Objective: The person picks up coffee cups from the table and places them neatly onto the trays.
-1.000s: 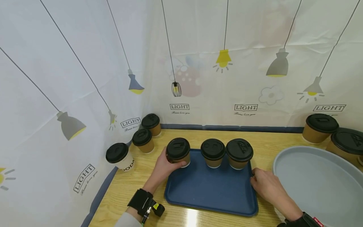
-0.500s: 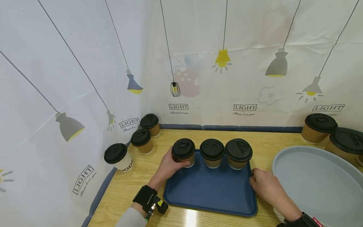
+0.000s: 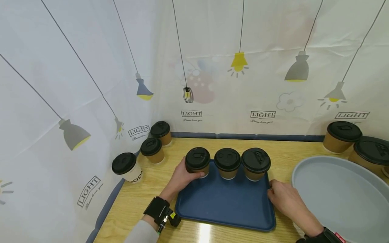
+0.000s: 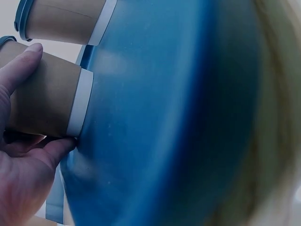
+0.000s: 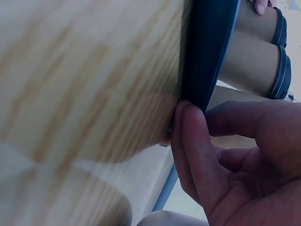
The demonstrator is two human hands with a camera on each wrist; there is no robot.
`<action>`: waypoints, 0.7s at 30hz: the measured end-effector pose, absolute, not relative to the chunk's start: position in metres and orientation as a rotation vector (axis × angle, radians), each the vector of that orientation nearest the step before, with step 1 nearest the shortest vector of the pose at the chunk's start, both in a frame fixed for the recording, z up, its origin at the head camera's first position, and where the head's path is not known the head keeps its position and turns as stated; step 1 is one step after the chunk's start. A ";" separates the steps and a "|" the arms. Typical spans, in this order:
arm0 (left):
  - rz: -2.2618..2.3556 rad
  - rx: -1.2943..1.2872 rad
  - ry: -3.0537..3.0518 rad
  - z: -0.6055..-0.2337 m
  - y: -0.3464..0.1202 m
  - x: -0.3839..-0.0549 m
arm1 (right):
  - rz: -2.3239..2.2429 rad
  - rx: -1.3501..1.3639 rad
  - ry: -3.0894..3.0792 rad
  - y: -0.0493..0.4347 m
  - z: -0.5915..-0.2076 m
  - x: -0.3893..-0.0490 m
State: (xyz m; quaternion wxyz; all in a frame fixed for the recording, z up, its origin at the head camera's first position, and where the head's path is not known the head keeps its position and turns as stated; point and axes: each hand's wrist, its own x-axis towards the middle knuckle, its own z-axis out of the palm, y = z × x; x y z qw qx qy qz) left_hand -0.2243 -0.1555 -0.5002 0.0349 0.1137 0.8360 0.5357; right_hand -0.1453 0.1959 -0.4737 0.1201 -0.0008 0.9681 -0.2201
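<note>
My left hand grips a brown paper coffee cup with a black lid, thumb on its near side. The cup stands upright at the back left of a blue tray. In the left wrist view the cup's white base sits right at the tray surface. Two more lidded cups, a middle one and a right one, line the tray's back edge. My right hand pinches the tray's right rim; the right wrist view shows its fingers curled at that rim.
A white lidded cup and two brown cups, one nearer and one farther, stand at left. At right lies a round grey tray, with brown cups behind it. A printed curtain borders the wooden table.
My left hand has moved slightly right with its cup, closer to the middle cup, then nearly stopped. The right hand stays at the tray's rim.
</note>
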 end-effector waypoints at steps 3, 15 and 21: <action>1.661 0.363 2.554 -0.500 -0.155 -0.225 | -0.630 -0.006 2.835 0.196 -0.473 -0.145; 1.686 0.371 2.415 -0.501 -0.163 -0.220 | -0.620 0.008 2.808 0.196 -0.473 -0.147; 1.785 0.322 2.270 -0.493 -0.178 -0.201 | -0.641 -0.001 2.813 0.196 -0.473 -0.146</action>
